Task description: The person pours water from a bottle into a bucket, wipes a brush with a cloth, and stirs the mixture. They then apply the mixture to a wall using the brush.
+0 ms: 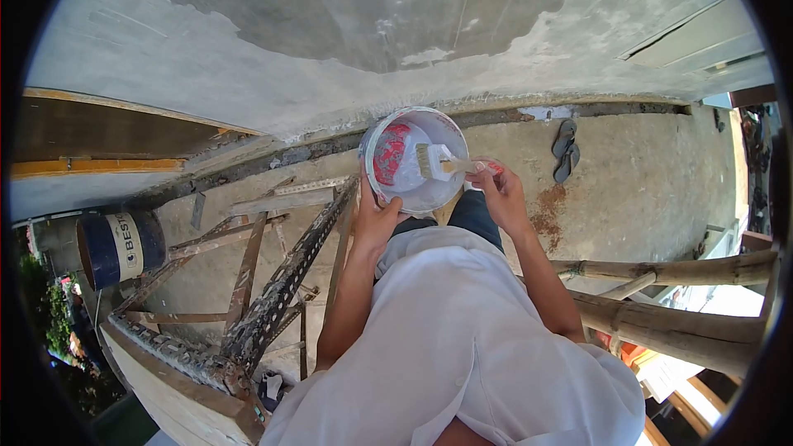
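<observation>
A round white bucket (453, 126) with white and red paint inside is held in front of my body. My left hand (378, 219) grips its near left rim, thumb over the edge. In my right hand (501, 192), at the bucket's right side, is the handle of a paintbrush (438, 162). The brush's pale bristles point left, over the inside of the bucket. Whether the bristles touch the paint cannot be told.
A grey wall (306, 83) with a darker wet patch rises ahead. A rusty metal frame (285, 281) stands at the left, beside a dark blue drum (124, 248). Sandals (565, 151) lie on the concrete floor (661, 173). Wooden poles (669, 330) cross at the right.
</observation>
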{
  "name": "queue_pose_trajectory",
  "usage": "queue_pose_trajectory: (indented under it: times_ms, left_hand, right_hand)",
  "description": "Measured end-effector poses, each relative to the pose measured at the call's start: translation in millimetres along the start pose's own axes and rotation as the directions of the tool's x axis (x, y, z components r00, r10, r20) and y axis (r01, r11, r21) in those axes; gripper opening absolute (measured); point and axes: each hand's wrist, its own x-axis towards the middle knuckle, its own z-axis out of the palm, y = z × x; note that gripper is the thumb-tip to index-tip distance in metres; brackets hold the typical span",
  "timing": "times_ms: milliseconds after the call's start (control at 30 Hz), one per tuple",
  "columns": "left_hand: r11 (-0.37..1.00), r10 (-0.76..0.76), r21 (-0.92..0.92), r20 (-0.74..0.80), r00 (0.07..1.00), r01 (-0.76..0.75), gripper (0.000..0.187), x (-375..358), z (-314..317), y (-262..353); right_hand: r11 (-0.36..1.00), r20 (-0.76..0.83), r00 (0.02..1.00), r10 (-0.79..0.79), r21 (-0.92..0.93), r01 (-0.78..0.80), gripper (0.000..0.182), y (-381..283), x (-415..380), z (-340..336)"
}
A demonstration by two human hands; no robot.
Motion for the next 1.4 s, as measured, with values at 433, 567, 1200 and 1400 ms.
queue_pose_trajectory:
  times_ms: [433,567,1200,1400]
  left_hand:
    - [0.997,0.029,0.069,-0.036,0.999,-0.027,0.093,-1.0,0.7,13.4]
    - [0.998,0.038,0.047,-0.03,0.999,-0.036,0.093,1.3,-1.2,9.8]
    - [1.0,0.023,0.012,-0.03,0.999,-0.023,0.091,4.8,-0.2,19.7]
    - [0.999,0.048,0.002,-0.026,0.998,-0.048,0.09,6.8,-2.6,14.2]
  right_hand:
    - [1.0,-0.036,0.999,0.027,0.016,-0.026,0.036,-8.4,7.2,-0.2]
    - [0.993,-0.046,0.995,0.084,0.086,-0.08,0.037,-9.0,9.1,-1.0]
    - [0.976,-0.054,0.991,0.125,0.186,-0.113,0.037,-10.9,15.6,3.2]
    - [0.972,-0.048,0.99,0.136,0.2,-0.124,0.038,-7.2,16.8,3.3]
